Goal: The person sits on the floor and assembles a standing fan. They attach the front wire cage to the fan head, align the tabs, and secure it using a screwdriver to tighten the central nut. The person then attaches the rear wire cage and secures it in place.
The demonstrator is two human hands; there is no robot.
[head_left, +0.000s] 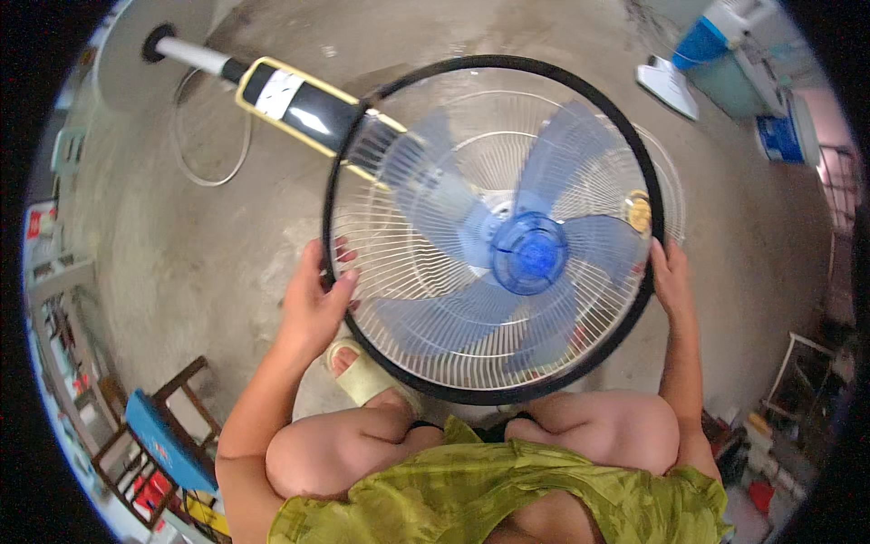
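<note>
A large electric fan (535,256) with translucent blue blades, a blue hub and a pale wire grille tilts up toward me above my knees. A black ring (494,60) runs around its head. My left hand (315,295) is closed on the left side of this ring, with the thumb in front and the fingers partly behind the grille wires. On the opposite side my right hand (671,279) grips the ring; some of its fingers are hidden behind it. A black panel with yellow edges (313,113) and a white pole (192,54) extend from behind the fan to the upper left.
A pale cord (216,183) loops on the concrete floor (199,272). At upper right stand a white-and-blue bucket (788,136) and a greenish tub (739,86). A chair with a blue panel (168,440) is at lower left, a white metal rack (797,372) at right.
</note>
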